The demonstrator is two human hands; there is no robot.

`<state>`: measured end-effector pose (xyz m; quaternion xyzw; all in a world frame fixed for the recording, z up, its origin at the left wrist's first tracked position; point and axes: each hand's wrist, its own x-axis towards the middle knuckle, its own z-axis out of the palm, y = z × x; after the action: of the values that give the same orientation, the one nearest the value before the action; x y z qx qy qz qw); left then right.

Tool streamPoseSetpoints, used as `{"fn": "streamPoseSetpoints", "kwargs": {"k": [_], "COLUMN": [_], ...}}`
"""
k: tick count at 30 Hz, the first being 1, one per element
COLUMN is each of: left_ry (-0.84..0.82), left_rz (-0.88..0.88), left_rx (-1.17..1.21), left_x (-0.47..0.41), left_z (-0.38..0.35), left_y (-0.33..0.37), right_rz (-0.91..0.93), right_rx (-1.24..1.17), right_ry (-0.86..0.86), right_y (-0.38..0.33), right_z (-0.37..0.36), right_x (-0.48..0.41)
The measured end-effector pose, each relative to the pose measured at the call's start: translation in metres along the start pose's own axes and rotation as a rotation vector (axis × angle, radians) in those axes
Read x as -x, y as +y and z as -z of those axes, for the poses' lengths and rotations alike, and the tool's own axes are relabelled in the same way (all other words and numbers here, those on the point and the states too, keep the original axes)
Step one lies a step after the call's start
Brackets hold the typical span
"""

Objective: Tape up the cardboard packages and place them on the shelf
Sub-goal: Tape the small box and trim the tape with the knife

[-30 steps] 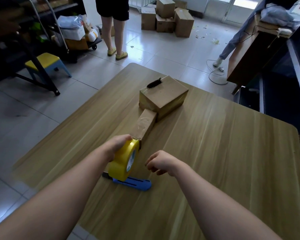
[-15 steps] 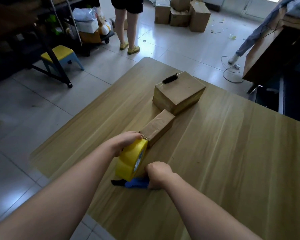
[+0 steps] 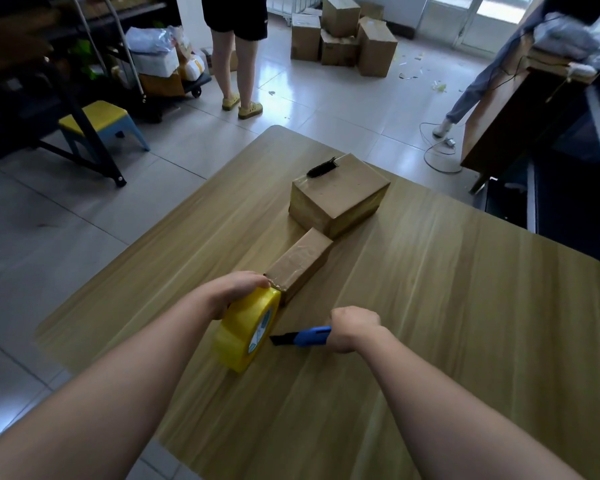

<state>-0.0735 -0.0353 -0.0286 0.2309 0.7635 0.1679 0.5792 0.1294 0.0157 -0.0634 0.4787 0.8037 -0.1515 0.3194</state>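
Left hand [image 3: 234,291] gripped yellow tape roll [image 3: 248,329] upright against near end of small package [image 3: 300,263] on worktop [image 3: 430,306], tape likely taut; right hand [image 3: 352,329] clenched blue cutter [image 3: 300,337], blade toward roll, apparently for cutting tape.

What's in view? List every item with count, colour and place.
table: 1, light wood, under the work
large package: 1, brown, table middle
small package: 1, brown, taped, between large package and tape roll
black object: 1, black, large package's far corner
tape roll: 1, yellow, upright at small package's near end
utility knife: 1, blue, black tip, right of tape roll
stool: 1, yellow top, blue legs, floor left
floor boxes: several, brown, far floor
standing person: 1, dark shorts, beyond table
left hand: 1, grips tape roll
right hand: 1, grips utility knife
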Motion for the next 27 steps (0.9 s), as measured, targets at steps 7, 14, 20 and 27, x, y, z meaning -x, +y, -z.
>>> {"fn": "streamPoseSetpoints", "kwargs": {"k": [7, 14, 20, 27], "left_ry": [-0.027, -0.033, -0.015, -0.089], "left_rz": [-0.029, -0.04, -0.075, -0.09], "left_rx": [0.005, 0.021, 0.036, 0.082], "left_x": [-0.002, 0.001, -0.003, -0.006], "left_z": [0.0, -0.004, -0.009, -0.007], "left_y": [-0.002, -0.003, -0.007, -0.012], "right_rz": [-0.315, -0.186, -0.01, -0.028], "right_rx": [-0.117, -0.667, -0.932, -0.746], "right_ry": [0.187, 0.456, 0.384, 0.354], "right_y": [0.023, -0.008, -0.036, -0.055], "right_z": [0.004, 0.021, 0.036, 0.034], "right_x": [0.005, -0.001, -0.014, -0.032]}}
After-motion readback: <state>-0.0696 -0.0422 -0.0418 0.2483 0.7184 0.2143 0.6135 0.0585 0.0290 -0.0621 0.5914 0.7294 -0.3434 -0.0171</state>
